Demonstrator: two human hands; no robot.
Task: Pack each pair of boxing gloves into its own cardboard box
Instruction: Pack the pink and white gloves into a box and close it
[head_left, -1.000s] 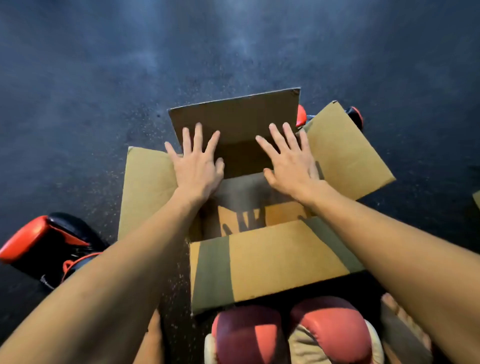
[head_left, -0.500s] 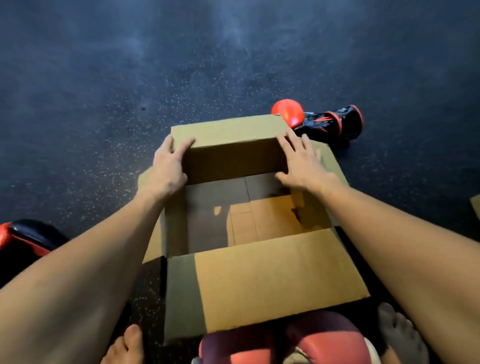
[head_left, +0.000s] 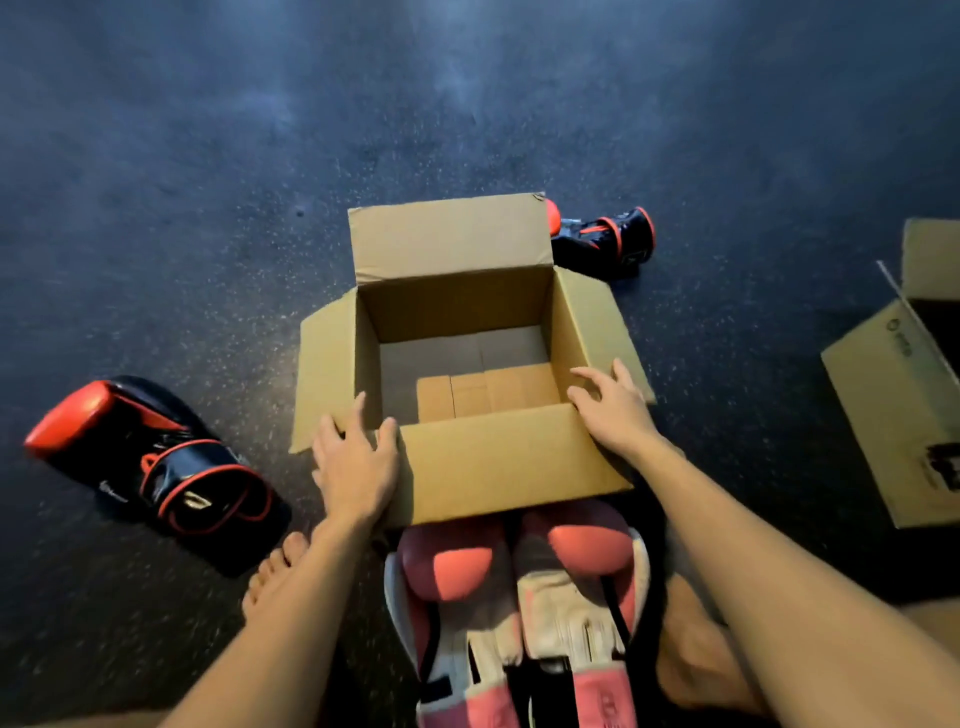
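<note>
An open cardboard box (head_left: 498, 470) stands on the dark floor in front of me, its four flaps folded outward and nothing inside. My left hand (head_left: 356, 462) rests flat at the box's near left corner. My right hand (head_left: 615, 408) touches the near right corner with its fingers spread. A pink and white pair of boxing gloves (head_left: 519, 597) lies side by side between my legs, just below the box's near flap. One black and red glove (head_left: 150, 454) lies on the floor at the left. Another black and red glove (head_left: 605, 239) lies behind the box's far right corner.
A second cardboard box (head_left: 898, 395) sits at the right edge, partly out of frame. My bare feet (head_left: 275, 571) flank the pink gloves. The speckled dark floor (head_left: 467, 104) stretches away beyond the box.
Both hands have pulled back from the far flap to the box's near corners. The flaps now lie folded outward, and the view takes in more of the floor and the box at the right.
</note>
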